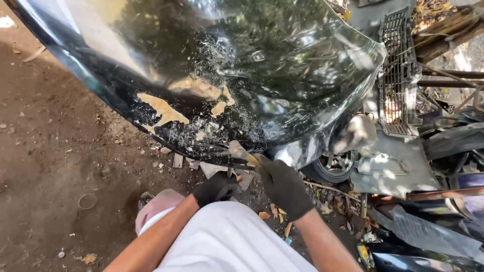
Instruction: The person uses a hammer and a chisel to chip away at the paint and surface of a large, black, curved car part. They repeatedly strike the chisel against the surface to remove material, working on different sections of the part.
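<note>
Two gloved hands | right hand [284, 185] fingers closed round scraper [241, 152] on black panel [242, 70] | left hand [217, 187] curled, contents unclear

Both forearms are held bare and stretched forward from the body toward the lower edge of the black car panel [212, 75]. Dark gloves are worn on both hands. The left hand [218, 188] is curled into a fist just below that edge. The right hand [284, 185], beside it, is closed, its fingers turned toward the edge.
</note>
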